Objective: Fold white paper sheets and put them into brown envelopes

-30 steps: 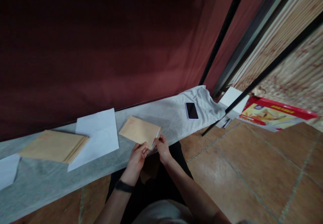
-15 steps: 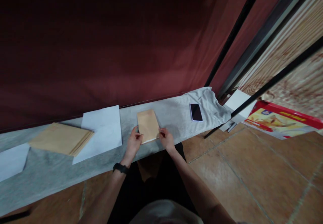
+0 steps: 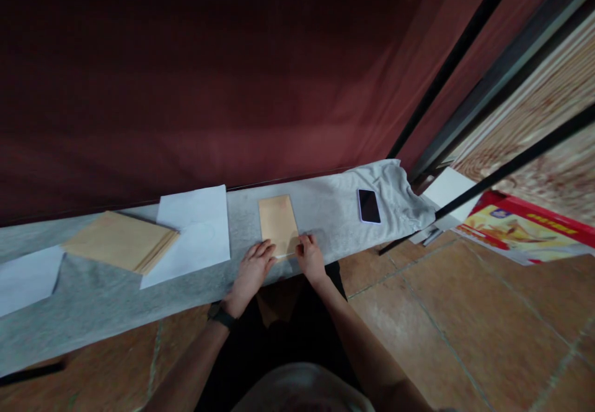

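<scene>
I see a flat, oblong kraft-paper envelope lying at the grip and stretching beyond it, on soft grey cloth. My left hand has its fingers over the near left corner; my right hand bunches its own at the near right edge. Whether either pinches, I cannot tell. Left of the grip, stacked brown envelopes overlap smooth white paper; right, a glossy-screened phone. The envelope's inside is hidden.

ok so from way over here I've got both forearms slanting inward, left hand palm down with fingers bunched together, right hand near it, back up, fingers curled in
</scene>
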A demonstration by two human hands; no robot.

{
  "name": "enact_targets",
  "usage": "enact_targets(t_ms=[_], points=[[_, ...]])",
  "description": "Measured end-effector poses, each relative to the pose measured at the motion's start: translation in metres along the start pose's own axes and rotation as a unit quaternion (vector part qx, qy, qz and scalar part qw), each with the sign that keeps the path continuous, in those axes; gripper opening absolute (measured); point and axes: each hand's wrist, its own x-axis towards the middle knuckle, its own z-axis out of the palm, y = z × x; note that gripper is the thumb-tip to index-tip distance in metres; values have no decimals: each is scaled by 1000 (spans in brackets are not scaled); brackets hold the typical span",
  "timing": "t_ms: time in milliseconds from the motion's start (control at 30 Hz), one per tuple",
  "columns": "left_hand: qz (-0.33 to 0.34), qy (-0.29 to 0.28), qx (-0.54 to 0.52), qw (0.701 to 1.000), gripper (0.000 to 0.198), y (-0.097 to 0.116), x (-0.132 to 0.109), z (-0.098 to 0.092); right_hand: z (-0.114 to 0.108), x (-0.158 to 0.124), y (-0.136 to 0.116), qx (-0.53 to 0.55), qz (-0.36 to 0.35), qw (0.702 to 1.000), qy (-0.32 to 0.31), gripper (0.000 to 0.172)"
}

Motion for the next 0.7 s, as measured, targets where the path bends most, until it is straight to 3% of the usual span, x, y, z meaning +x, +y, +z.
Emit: enact_targets(t_ms=[300, 467, 567, 700], points=[[27, -38, -18, 999, 50, -4, -3, -6, -1, -2, 2, -6, -26, 1000, 2, 33], [27, -30, 18, 999, 35, 1, 0, -10, -5, -4, 3, -40, -75, 996, -9, 32], [43, -12, 24, 999, 35, 6, 14, -11, -6, -5, 6, -70, -121, 990, -10, 32], [58, 14, 8, 998, 49, 4, 53, 1, -3, -8, 10, -86, -152, 985, -11, 35]])
